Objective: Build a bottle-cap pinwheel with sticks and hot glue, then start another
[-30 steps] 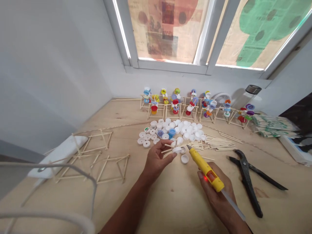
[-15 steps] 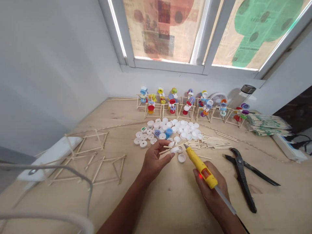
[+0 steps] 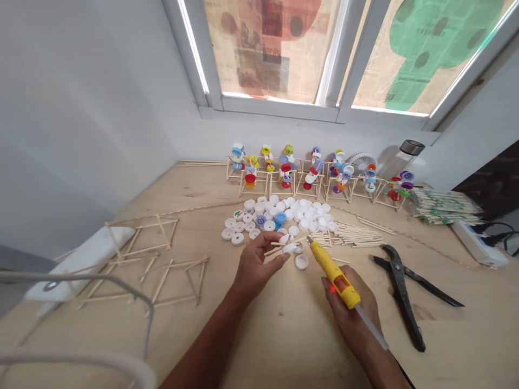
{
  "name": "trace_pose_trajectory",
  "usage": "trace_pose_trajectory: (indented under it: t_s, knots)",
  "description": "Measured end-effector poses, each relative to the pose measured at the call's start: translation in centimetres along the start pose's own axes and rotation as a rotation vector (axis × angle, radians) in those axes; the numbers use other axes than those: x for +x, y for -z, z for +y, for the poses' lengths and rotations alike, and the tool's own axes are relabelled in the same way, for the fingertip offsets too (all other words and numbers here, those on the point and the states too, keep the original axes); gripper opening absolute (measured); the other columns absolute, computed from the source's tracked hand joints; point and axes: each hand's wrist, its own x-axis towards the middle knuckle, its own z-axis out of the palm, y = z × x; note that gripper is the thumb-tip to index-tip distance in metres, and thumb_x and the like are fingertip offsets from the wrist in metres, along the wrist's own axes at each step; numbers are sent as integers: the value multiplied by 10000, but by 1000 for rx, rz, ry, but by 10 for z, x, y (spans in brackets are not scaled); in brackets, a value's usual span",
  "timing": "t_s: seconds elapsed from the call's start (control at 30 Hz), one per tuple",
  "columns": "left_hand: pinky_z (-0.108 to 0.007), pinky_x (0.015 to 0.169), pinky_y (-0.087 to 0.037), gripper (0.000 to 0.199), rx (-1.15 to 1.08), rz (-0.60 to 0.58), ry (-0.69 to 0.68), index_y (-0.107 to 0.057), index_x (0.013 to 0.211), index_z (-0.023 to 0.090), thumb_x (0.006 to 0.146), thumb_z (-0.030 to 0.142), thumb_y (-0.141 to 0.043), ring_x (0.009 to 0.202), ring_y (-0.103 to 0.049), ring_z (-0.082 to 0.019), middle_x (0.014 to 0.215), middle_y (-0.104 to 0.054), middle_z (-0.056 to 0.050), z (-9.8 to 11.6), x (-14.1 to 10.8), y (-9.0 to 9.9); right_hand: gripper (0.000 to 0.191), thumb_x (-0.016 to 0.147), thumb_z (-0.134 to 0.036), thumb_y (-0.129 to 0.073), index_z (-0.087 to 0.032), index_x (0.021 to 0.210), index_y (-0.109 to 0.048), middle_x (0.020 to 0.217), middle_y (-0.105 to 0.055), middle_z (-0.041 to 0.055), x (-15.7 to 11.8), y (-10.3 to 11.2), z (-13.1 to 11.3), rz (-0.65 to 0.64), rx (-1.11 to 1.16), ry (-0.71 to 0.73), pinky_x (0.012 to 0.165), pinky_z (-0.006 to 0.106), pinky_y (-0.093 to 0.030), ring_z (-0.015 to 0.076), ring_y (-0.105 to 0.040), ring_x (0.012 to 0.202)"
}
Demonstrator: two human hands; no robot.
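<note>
Barely shifted, left hand (image 3: 257, 265) pinching plastic cap (image 3: 290, 248), right hand (image 3: 344, 313) gripping glue gun (image 3: 334, 280)

Corner of a room: white-painted walls (image 3: 81, 119) meet a plywood worktop (image 3: 279, 346) below a white-framed double window (image 3: 279, 102), its panes covered by newspaper sheets bearing painted red and green shapes (image 3: 267, 48), glowing with diffuse daylight.

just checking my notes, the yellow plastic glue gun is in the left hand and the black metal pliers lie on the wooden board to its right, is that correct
No, the yellow plastic glue gun is in the right hand, not the left hand, as the head view shows. The black metal pliers do lie on the wooden board to its right.
</note>
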Motion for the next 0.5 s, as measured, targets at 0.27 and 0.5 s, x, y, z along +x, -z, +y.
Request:
trace_pose_trajectory:
  t_s: [0.27, 0.5]
  knots:
    - [-330, 841, -500, 279, 0, 8, 9, -629, 832, 202, 602, 255, -780, 917, -641, -209, 964, -671, -47, 0, 0, -1, 222, 845, -398, -470, -228, 705, -502, 631, -536, -7, 1, 0, -1, -6, -12, -14, 516, 257, -362, 166, -515, 578]
    - [-340, 830, -509, 295, -7, 12, 10, -634, 828, 203, 587, 261, -793, 921, -641, -221, 963, -674, -50, -1, 1, -1, 202, 845, -367, -466, -228, 704, -510, 626, -553, -6, 1, -1, -2, 17, -47, 17, 522, 261, -362, 163, -521, 566]
